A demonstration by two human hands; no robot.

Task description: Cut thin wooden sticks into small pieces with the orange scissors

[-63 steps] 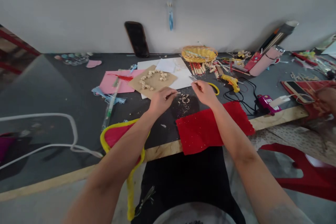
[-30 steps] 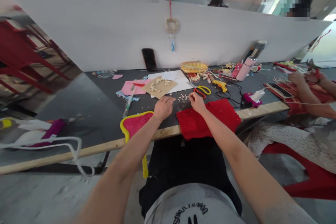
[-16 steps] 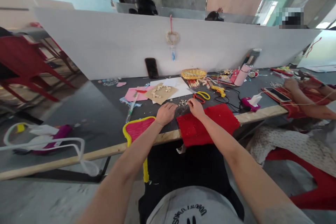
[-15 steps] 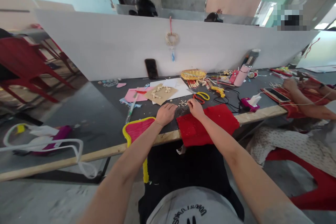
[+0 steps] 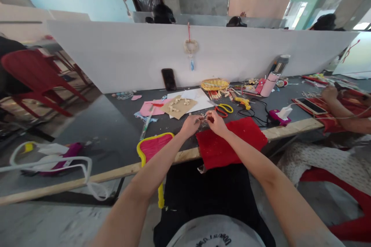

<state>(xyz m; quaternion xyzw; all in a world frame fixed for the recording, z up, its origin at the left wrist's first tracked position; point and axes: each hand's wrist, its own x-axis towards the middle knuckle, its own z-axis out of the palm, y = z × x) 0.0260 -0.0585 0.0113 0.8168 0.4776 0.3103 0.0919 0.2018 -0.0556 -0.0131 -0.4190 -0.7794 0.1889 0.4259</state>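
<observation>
My left hand [image 5: 191, 125] and my right hand [image 5: 216, 123] are close together over the dark tabletop, fingertips nearly meeting. Both are closed in a pinch, and whatever is between the fingers is too small to make out. Small pale bits lie scattered around the fingertips. Just behind them, a brown card [image 5: 180, 108] bears several small cream pieces set in a curve. Scissors [image 5: 222, 109] with red and yellow handles lie beyond my right hand. A red cloth [image 5: 232, 141] is spread under my right forearm, over the table edge.
A pink panel with a yellow rim [image 5: 155, 144] sits by my left forearm. Behind are a phone [image 5: 169, 79], a yellow basket [image 5: 215, 84], a yellow glue gun [image 5: 242, 102] and a pink bottle [image 5: 270, 84]. A white partition [image 5: 130, 56] closes the back. A co-worker's hand [image 5: 329, 94] works at right.
My left hand has moved right to meet my right hand, and its fingers have gone from lying over the table to a pinch. The whole view has shifted slightly.
</observation>
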